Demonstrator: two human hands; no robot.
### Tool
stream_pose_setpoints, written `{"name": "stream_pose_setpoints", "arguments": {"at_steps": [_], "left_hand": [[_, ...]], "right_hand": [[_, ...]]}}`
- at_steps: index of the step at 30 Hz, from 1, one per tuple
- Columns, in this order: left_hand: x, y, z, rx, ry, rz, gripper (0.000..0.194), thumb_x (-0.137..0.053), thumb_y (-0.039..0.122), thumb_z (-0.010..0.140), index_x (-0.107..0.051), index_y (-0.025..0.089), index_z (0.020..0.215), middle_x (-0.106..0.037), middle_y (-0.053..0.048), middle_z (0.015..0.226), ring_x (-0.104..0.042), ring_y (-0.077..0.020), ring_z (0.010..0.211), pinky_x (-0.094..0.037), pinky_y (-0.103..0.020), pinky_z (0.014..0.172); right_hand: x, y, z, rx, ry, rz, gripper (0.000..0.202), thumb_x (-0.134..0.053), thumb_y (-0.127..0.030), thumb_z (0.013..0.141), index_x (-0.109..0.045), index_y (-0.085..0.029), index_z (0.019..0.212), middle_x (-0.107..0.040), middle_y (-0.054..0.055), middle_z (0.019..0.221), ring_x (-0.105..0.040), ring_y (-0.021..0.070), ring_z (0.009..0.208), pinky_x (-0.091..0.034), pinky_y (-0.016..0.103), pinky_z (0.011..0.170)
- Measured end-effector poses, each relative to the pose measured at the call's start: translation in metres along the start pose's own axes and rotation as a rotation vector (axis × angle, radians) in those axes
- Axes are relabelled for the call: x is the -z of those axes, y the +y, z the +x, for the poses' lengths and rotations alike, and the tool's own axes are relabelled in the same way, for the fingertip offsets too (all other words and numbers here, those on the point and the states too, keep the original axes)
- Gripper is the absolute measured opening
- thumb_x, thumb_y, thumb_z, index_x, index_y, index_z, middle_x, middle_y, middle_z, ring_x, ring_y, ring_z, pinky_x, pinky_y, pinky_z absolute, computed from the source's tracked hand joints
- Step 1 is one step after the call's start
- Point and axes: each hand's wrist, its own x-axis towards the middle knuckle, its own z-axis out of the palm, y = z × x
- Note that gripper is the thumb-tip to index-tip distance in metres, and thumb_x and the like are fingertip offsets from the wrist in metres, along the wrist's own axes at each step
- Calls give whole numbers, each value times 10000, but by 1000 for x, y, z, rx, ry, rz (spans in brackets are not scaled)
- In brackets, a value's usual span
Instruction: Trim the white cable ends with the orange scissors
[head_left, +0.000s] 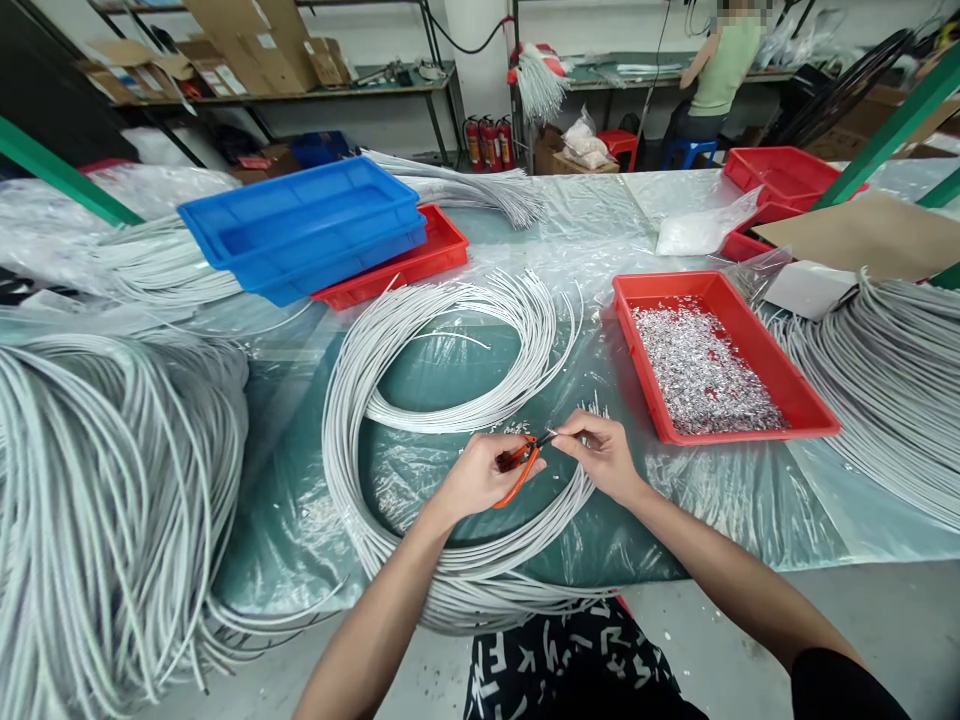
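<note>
My left hand [478, 474] is closed around a pair of orange-handled pliers [519, 484], whose dark jaws point right. At the jaw tips, my right hand [604, 456] pinches something too small to make out, possibly a cable end. Beneath both hands lies a large coil of light grey cable [346, 440], looped on the plastic-covered table [289, 520]. Several cable ends [596, 404] stick up just behind my right fingers. Small loose bits [516, 428] lie on the table near the pliers.
To the right stands a red tray [750, 436] holding many small shiny metal pieces. Stacked blue trays [300, 225] rest on a red one [450, 245] at back left. Big cable bundles flank me at left [112, 500] and right [885, 390]. A person [721, 75] sits far behind.
</note>
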Motion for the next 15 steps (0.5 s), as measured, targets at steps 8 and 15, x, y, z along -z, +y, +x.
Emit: {"name": "stream_pose_setpoints", "arguments": {"at_steps": [8,15], "left_hand": [[1,0,-1,20,-30,-9,383,-620,393,857,-476,136,614,-336,46,600,-269,-83,584,-216,-220,526],[2,-3,0,21,-42,-18,399,-633,425,843,-510,124,614,-331,47,596,-264,-83,585,-213,-212,524]], "right_hand": [[1,1,-1,92,-24,-61,72,-737,-225,826,-702,-208,765,-652,13,695,-563,148,650,-437,288,625],[4,0,1,100,-65,-87,112,-737,-275,830,-701,-202,753,-653,17,674,-557,151,644,-446,291,610]]}}
